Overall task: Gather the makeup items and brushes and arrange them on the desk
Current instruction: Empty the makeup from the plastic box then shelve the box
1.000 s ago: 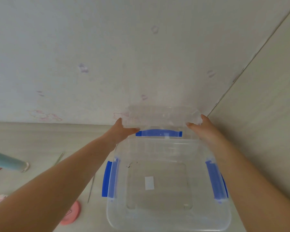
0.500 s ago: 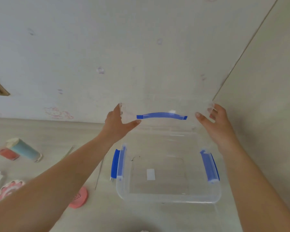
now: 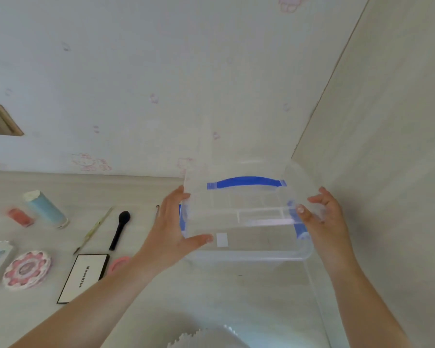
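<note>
While both hands hold it up above the desk (image 3: 211,297), the clear lid (image 3: 236,197) with its blue handle (image 3: 246,182) hangs over the open clear box (image 3: 261,254), which sits on the desk near the right-hand wall panel (image 3: 387,146). The left hand (image 3: 171,229) grips the lid's left edge, thumb curled under the near corner and fingers along the side; the right hand (image 3: 324,222) pinches the right edge, fingertips bent over the rim (its thumb shows through the plastic). Blue side clips on the box show faintly through the lid. To the left, the makeup items lie spread on the desk: a light blue bottle (image 3: 45,209) on its side, a small red piece (image 3: 20,217) just beside it, a thin pale stick (image 3: 93,229), a black brush (image 3: 119,229), a white palette with a black border (image 3: 84,277), a round pink flower-shaped compact (image 3: 27,268), and a pink round item (image 3: 118,263) partly hidden by the left forearm. A white pleated object (image 3: 206,339) pokes in at the bottom edge.
</note>
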`<state>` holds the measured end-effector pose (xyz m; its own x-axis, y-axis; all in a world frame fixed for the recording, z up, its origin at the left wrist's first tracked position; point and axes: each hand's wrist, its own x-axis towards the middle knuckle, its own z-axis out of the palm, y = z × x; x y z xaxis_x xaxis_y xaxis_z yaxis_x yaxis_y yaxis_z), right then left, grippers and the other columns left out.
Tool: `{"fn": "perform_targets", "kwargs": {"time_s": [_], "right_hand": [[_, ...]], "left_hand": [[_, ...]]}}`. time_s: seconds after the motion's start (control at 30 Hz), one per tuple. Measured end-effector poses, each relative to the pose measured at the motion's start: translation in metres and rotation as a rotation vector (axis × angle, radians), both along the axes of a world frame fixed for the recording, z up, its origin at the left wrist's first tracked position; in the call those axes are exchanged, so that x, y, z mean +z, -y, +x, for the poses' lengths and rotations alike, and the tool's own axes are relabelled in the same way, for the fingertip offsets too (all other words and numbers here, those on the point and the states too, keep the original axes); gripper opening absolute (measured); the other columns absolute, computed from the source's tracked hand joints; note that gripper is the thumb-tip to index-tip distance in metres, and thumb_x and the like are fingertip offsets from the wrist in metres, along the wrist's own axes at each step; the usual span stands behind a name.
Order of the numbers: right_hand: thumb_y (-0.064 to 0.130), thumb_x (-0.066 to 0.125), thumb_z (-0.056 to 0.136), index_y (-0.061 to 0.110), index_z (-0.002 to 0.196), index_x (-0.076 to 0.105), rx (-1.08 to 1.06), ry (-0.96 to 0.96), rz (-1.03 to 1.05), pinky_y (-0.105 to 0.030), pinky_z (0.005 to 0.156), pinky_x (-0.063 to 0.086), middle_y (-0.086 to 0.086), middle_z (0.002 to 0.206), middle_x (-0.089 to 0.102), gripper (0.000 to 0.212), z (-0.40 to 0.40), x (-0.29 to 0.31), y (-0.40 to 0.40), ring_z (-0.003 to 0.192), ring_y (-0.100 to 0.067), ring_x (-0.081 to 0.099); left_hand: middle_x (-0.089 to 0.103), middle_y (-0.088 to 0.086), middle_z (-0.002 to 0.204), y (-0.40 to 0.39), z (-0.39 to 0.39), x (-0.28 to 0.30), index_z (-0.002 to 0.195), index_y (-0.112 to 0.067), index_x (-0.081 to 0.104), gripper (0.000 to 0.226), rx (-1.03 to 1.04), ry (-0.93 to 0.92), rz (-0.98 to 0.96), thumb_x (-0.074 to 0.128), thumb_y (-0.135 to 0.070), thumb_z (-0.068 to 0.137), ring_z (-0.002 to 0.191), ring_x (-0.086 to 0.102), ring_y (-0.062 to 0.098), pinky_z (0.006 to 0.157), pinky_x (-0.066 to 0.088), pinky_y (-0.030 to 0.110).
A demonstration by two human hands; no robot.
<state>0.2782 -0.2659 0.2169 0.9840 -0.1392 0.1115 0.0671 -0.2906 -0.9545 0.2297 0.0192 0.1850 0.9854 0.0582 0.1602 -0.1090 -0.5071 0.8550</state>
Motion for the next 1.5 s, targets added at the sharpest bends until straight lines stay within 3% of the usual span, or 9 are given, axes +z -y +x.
{"fn": "perform_targets", "kwargs": {"time_s": [0.1, 0.2, 0.5, 0.87, 1.03, 1.13, 1.2, 1.37, 1.5], "right_hand": [[0.022, 0.075, 0.076, 0.031, 0.086, 0.053, -0.001, 0.008, -0.046, -0.026, 0.105, 0.031, 0.017, 0.135, 0.035, 0.026, -0.015, -0.017, 0.006, 0.126, 0.0, 0.038], [0.017, 0.074, 0.078, 0.05, 0.082, 0.058, 0.016, 0.012, -0.091, -0.027, 0.108, 0.03, 0.014, 0.136, 0.035, 0.037, -0.028, -0.032, 0.005, 0.13, -0.002, 0.036], [0.014, 0.074, 0.076, 0.07, 0.091, 0.049, 0.025, -0.029, -0.21, -0.021, 0.103, 0.027, 0.013, 0.137, 0.03, 0.063, -0.037, -0.049, 0.001, 0.127, 0.001, 0.033], [0.022, 0.069, 0.083, 0.055, 0.099, 0.056, -0.027, -0.064, -0.086, -0.028, 0.107, 0.032, 0.017, 0.135, 0.038, 0.039, -0.033, -0.056, 0.008, 0.129, -0.001, 0.037], [0.028, 0.06, 0.089, 0.031, 0.143, 0.03, -0.107, -0.298, 0.042, -0.03, 0.108, 0.03, 0.009, 0.147, 0.033, 0.062, -0.013, -0.055, 0.01, 0.131, -0.006, 0.035], [0.032, 0.062, 0.086, 0.029, 0.145, 0.024, -0.149, -0.458, 0.15, -0.041, 0.109, 0.035, 0.002, 0.138, 0.044, 0.07, -0.001, -0.063, 0.013, 0.124, -0.017, 0.048], [0.031, 0.062, 0.086, 0.024, 0.139, 0.038, -0.14, -0.522, 0.241, -0.038, 0.1, 0.042, 0.001, 0.118, 0.056, 0.059, 0.002, -0.066, 0.013, 0.105, -0.016, 0.056], [0.027, 0.066, 0.084, 0.026, 0.131, 0.046, -0.208, -0.407, 0.268, -0.034, 0.093, 0.044, 0.005, 0.111, 0.06, 0.051, 0.0, -0.066, 0.01, 0.099, -0.013, 0.059], [0.026, 0.066, 0.084, 0.029, 0.138, 0.039, -0.244, -0.35, 0.245, -0.035, 0.102, 0.042, 0.005, 0.129, 0.055, 0.06, -0.002, -0.065, 0.005, 0.115, -0.014, 0.056]], "left_hand": [[0.019, -0.016, 0.147, 0.002, -0.019, -0.018, 0.128, -0.036, 0.029, 0.091, -0.029, 0.001, 0.124, 0.068, -0.066, 0.052, 0.134, 0.019, -0.012, 0.094, 0.028, 0.001], [0.019, -0.009, 0.151, -0.001, -0.03, -0.027, 0.131, -0.022, 0.035, 0.095, 0.008, 0.011, 0.209, 0.063, -0.07, 0.054, 0.127, 0.007, -0.027, 0.096, 0.027, 0.006], [0.021, -0.01, 0.15, -0.002, -0.033, -0.037, 0.124, -0.036, 0.03, 0.081, 0.002, 0.018, 0.215, 0.066, -0.066, 0.058, 0.121, 0.015, -0.03, 0.089, 0.028, 0.005], [0.023, -0.015, 0.149, 0.004, -0.034, -0.038, 0.12, -0.044, 0.035, 0.045, 0.016, 0.015, 0.062, 0.051, -0.054, 0.079, 0.14, 0.016, -0.004, 0.105, 0.015, 0.002], [0.019, -0.015, 0.154, 0.011, -0.02, -0.03, 0.139, -0.041, 0.024, 0.077, 0.254, -0.203, -0.228, 0.056, -0.062, 0.072, 0.14, 0.02, -0.001, 0.113, 0.025, 0.03], [0.033, -0.011, 0.149, 0.02, -0.013, -0.029, 0.149, -0.029, 0.012, 0.087, 0.35, -0.378, -0.483, 0.064, -0.047, 0.082, 0.134, 0.036, 0.008, 0.106, 0.032, 0.031], [0.051, -0.01, 0.136, 0.022, -0.015, -0.032, 0.146, -0.032, 0.022, 0.095, 0.342, -0.466, -0.609, 0.067, -0.062, 0.069, 0.127, 0.047, 0.012, 0.111, 0.031, 0.038], [0.069, -0.007, 0.107, 0.026, -0.016, -0.027, 0.111, -0.047, 0.056, 0.033, 0.349, -0.336, -0.536, 0.062, -0.046, 0.078, 0.102, 0.064, 0.009, 0.098, 0.046, 0.035], [0.067, -0.024, 0.105, 0.03, -0.015, -0.02, 0.108, -0.051, 0.051, 0.038, 0.437, -0.24, -0.549, 0.063, -0.022, 0.088, 0.098, 0.063, -0.005, 0.09, 0.046, 0.024]]}}
